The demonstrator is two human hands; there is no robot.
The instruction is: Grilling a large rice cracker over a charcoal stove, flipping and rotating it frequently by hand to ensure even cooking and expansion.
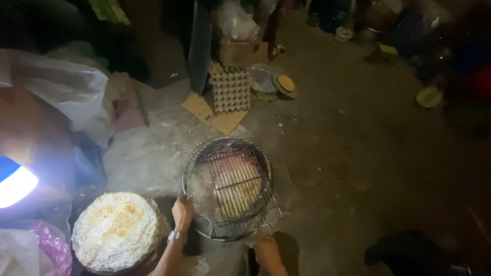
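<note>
A round charcoal stove [215,231] stands on the concrete floor with glowing coals under a wire grill rack [230,179]. A pale flat cake [236,185] is clamped in the rack over the fire. My left hand [182,210], with a bracelet at the wrist, rests on the rack's near left rim. My right hand [266,250] grips the rack's wire handle at the near right edge. A stack of round toasted rice crackers [116,230] sits to the left of the stove, close to my left arm.
A bright lamp [15,184] glows at the far left beside white plastic bags [66,87]. An egg carton [231,89] and cardboard pieces [209,115] lie behind the stove. Bowls and dark clutter fill the upper right. A dark shape [404,253] sits at the lower right.
</note>
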